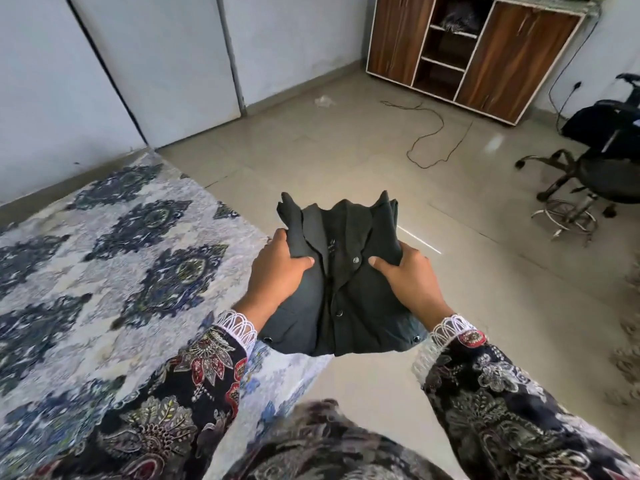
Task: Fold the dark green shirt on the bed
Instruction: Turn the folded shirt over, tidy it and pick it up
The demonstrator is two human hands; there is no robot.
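Bare bedspread (86, 271) left of shirt (346, 299)

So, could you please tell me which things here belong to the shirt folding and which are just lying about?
Part of the job:
- dark green shirt, folded, held off the bed
- left hand and right hand, gripping its sides
- bed

Just lying about:
- wooden cabinet
- office chair
- cable on the floor

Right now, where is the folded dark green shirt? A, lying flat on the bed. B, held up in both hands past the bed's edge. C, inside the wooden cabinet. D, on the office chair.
B: the left hand and right hand each grip a side of the dark green shirt, which is lifted off the patterned bed cover.
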